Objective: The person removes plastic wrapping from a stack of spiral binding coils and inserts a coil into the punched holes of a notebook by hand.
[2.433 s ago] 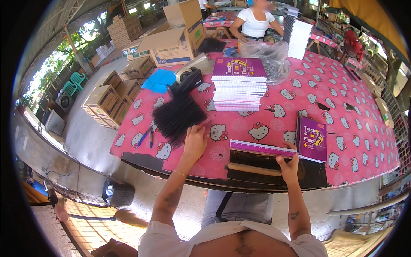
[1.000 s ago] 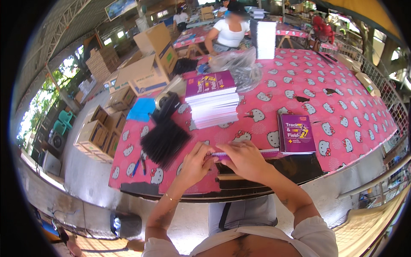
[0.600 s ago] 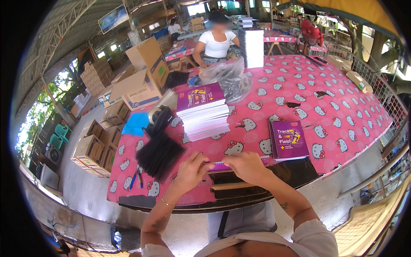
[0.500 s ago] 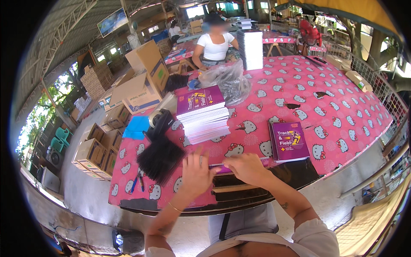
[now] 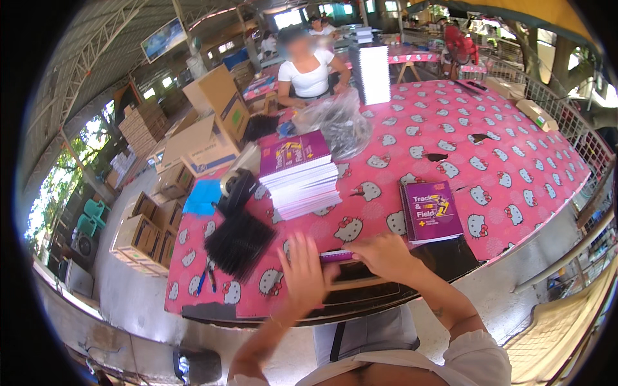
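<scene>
At the front edge of the table, my right hand [image 5: 387,258] is closed on a narrow purple notebook [image 5: 336,256], seen nearly edge-on. My left hand [image 5: 304,273] lies beside its left end, fingers stretched and a little smeared by motion; whether it touches the notebook I cannot tell. Left of that hand is a pile of black plastic spiral coils [image 5: 239,248]. Beyond the hands stands a stack of purple-covered notebooks [image 5: 299,183] with white page edges toward me. To the right lie finished-looking spiral-bound purple notebooks [image 5: 434,212] in a small pile.
A black tape dispenser [image 5: 239,192] and a blue sheet [image 5: 201,198] sit at the left, with pens [image 5: 207,278] nearer. Further back are a clear plastic bag [image 5: 341,128], a tall notebook stack [image 5: 374,76], an open carton [image 5: 215,138] and a seated co-worker [image 5: 310,71].
My left hand has flattened and its fingers have stretched out beside the notebook. My right hand stays on the notebook's right part, moved slightly. The view has shifted a little.
</scene>
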Available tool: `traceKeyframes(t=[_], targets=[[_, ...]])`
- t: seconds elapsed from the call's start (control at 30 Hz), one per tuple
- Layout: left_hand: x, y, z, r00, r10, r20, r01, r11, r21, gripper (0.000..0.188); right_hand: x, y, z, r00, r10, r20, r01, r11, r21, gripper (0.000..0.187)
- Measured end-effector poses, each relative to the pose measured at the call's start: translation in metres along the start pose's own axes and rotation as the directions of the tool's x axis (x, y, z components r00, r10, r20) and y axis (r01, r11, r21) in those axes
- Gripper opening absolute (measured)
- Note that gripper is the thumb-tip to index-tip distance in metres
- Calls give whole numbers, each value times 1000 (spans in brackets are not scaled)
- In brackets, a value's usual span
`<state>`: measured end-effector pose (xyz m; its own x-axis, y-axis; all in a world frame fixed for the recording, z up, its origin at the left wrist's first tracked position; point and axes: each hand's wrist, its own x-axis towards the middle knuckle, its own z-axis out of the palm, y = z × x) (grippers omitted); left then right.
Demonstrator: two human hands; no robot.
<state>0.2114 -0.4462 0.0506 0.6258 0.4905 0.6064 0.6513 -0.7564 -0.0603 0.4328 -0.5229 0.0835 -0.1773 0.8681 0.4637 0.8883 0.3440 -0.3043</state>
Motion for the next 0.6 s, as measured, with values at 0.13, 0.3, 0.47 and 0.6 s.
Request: traceKeyframes(t=[0.13,0.3,0.47,0.6], targets=[[0,11,-5,955,77,286,-59,996,-71,88,0,4,-8,999,48,20,-48,998,39,23],[50,-7,-11,1000,5,-22,-4,999,49,86,8,2,-13,995,44,87,-47,998,33,24],[-41,19,17,951,255,174,-228,960,-160,84,11,6,-7,998,33,50,-36,998,60,26],[48,-1,5,987,135,82,-144,983,111,89,13,6,-9,992,79,96,-88,992,93,27]])
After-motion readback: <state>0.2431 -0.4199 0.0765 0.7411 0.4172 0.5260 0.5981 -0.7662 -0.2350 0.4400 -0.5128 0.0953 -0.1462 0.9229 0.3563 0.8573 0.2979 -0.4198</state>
